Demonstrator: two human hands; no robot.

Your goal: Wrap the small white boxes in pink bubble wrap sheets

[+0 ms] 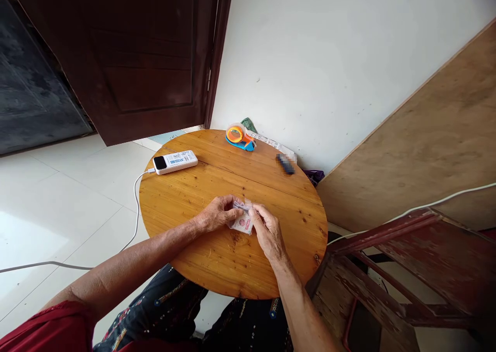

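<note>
Between my two hands, a small clear plastic packet [242, 223] with red print lies low over the round wooden table [232, 259]. My left hand [219, 214] is closed on its left upper side, thumb and fingers on the crinkled plastic. On the packet's upper right edge, my right hand [268, 229] pinches the plastic between thumb and fingers. What is inside the packet is too small to make out.
A white power bank [182, 161] with a cable lies at the table's left. Toward the back stand an orange and blue tape dispenser [240, 137] and a dark blurred object [285, 164]. A worn wooden chair [387, 269] is at the right, a dark door [147, 57] behind.
</note>
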